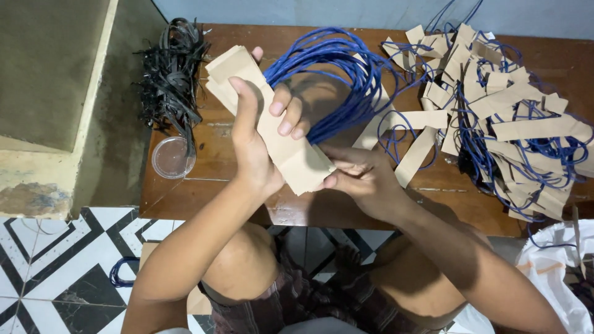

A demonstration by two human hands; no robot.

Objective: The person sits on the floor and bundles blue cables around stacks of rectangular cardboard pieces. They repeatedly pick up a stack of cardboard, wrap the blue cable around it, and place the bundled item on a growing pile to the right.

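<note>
My left hand [257, 145] grips a stack of long tan paper strips [291, 151], thumb on the near side and fingers curled over the far side. My right hand [362, 176] pinches the lower right end of the same stack at its corner. The stack tilts from upper left to lower right above the edge of a low brown wooden table [204, 192]. Just behind the hands lies a coiled bundle of blue cords [346, 68].
A pile of tan strips with blue cord loops [513, 124] covers the table's right side. A tangle of black straps [170, 74] and a clear round lid [172, 158] sit at the left. A white plastic bag [554, 266] lies on the patterned tile floor.
</note>
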